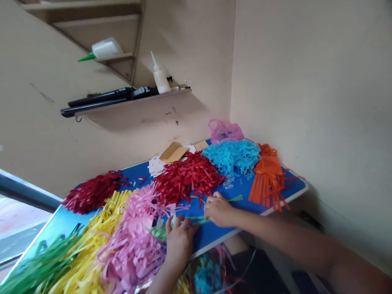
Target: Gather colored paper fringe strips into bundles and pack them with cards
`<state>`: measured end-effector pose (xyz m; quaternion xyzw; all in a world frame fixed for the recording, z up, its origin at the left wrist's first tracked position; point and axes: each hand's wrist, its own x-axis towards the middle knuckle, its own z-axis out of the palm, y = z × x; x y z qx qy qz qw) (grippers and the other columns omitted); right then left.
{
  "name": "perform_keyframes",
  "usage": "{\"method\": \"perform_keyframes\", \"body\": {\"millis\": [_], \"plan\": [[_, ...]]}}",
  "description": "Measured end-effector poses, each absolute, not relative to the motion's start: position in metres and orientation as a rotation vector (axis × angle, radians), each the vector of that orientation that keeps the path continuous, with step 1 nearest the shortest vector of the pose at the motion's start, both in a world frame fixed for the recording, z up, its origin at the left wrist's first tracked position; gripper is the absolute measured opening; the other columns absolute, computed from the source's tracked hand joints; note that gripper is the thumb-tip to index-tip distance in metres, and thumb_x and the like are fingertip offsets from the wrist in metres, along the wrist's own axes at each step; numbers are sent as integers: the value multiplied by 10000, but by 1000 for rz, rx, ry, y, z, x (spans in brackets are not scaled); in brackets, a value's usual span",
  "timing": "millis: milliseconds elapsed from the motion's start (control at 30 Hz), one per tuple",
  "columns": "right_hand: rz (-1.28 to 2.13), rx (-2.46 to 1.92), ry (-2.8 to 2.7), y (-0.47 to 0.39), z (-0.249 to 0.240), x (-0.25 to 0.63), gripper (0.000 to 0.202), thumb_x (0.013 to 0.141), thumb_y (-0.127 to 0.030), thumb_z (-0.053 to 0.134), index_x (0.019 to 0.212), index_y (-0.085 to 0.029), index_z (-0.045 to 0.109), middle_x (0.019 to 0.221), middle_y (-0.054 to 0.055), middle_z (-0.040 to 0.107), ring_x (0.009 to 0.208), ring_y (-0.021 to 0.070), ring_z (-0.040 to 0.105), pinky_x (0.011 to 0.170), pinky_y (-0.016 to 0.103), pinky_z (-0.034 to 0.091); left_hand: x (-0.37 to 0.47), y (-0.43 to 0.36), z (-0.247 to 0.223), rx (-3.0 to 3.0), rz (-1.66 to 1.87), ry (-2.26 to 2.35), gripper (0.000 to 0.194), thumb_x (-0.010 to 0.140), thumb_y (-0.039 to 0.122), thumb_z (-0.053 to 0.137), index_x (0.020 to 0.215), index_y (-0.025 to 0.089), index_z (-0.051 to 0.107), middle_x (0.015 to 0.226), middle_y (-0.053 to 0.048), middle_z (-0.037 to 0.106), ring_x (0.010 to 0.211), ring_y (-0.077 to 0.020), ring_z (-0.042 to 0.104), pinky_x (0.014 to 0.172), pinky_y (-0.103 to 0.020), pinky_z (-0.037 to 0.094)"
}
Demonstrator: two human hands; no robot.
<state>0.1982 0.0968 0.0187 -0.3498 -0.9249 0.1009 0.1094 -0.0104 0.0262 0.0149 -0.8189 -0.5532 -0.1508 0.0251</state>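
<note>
My left hand [180, 237] is at the table's near edge, its fingers bent down onto light green paper [159, 230]. Just to its right, my right hand [221, 210] has its fingers curled around thin green paper strips [235, 198], and one end sticks out past the knuckles. More green strip [199, 219] runs between both hands. The fingertips are partly hidden. Beside my left hand lies a pink fringed paper pile [134, 245]. Beyond my hands is a dark red fringed paper pile [188, 175].
On the blue table [196, 245] lie yellow fringe [88, 249], green fringe [39, 263], another red pile [93, 192], blue fringe [232, 155], orange fringe [268, 177], cardboard [173, 152] and a pink plastic bag [226, 130]. Glue bottles [161, 79] rest on wall shelves above.
</note>
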Motion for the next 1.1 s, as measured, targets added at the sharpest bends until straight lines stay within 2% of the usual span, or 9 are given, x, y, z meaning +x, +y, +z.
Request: {"method": "perform_keyframes", "body": {"millis": [200, 300, 467, 600, 700, 800, 867, 1000, 1100], "plan": [[-199, -692, -2831, 96, 10, 195, 201, 918, -170, 502, 830, -162, 683, 865, 76, 706, 922, 235, 503, 848, 447, 272, -8, 34, -10, -2526, -692, -1492, 194, 859, 147, 562, 905, 266, 708, 868, -4, 725, 899, -233, 633, 1044, -561, 259], [-110, -770, -2744, 95, 7, 193, 159, 893, -220, 548, 808, -173, 673, 856, 49, 712, 913, 220, 515, 841, 437, 270, -8, 41, -13, -2451, -871, -1430, 231, 899, 142, 501, 834, 255, 691, 795, 12, 720, 825, -200, 646, 1037, -523, 278], [233, -929, -2550, 53, 41, 200, 150, 897, -261, 594, 785, -224, 687, 913, -21, 735, 939, 187, 537, 869, 422, 255, -13, 21, 13, -2425, -1012, -1270, 283, 952, 156, 418, 858, 240, 672, 783, 23, 724, 756, -151, 647, 1096, -458, 242], [677, -985, -2329, 19, 78, 209, 188, 923, -370, 591, 888, -258, 737, 1026, 18, 725, 984, 204, 535, 868, 387, 304, -14, -14, 53, -2494, -1126, -1043, 274, 969, 180, 424, 911, 247, 684, 817, 23, 744, 784, -141, 656, 1123, -442, 229], [1495, -923, -2047, 17, 77, 203, 352, 873, -477, 598, 733, -180, 725, 699, 5, 666, 669, 136, 531, 645, 276, 377, -10, -26, 76, -2541, -1133, -1020, 244, 969, 164, 451, 921, 232, 680, 820, 24, 746, 788, -130, 659, 1130, -431, 225], [2053, -932, -1591, 19, 59, 191, 450, 624, -583, 772, 669, -145, 678, 494, -67, 512, 451, 67, 397, 463, 204, 281, -5, -30, 86, -2578, -1121, -1005, 275, 989, 172, 415, 920, 215, 677, 801, 31, 742, 771, -110, 658, 1135, -381, 208], [2142, -929, -1405, 17, 50, 185, 478, 524, -559, 837, 666, -137, 661, 515, -65, 555, 441, 53, 413, 452, 186, 285, -4, -30, 86, -2595, -1119, -1007, 278, 993, 179, 410, 932, 218, 678, 802, 32, 740, 769, -104, 657, 1123, -358, 226], [2199, -865, -1307, 11, 49, 187, 467, 537, -531, 840, 671, -129, 643, 646, 3, 677, 472, 72, 513, 471, 187, 367, -11, -31, 80, -2652, -1179, -1022, 239, 971, 165, 449, 992, 243, 673, 823, 27, 740, 749, -109, 652, 1092, -378, 280], [2214, -867, -1347, 11, 52, 191, 444, 542, -508, 840, 659, -127, 644, 603, -7, 652, 461, 68, 493, 462, 185, 345, -18, -31, 82, -2730, -1083, -997, 269, 919, 134, 481, 1092, 251, 651, 909, -7, 744, 809, -140, 657, 1092, -427, 281]]}}
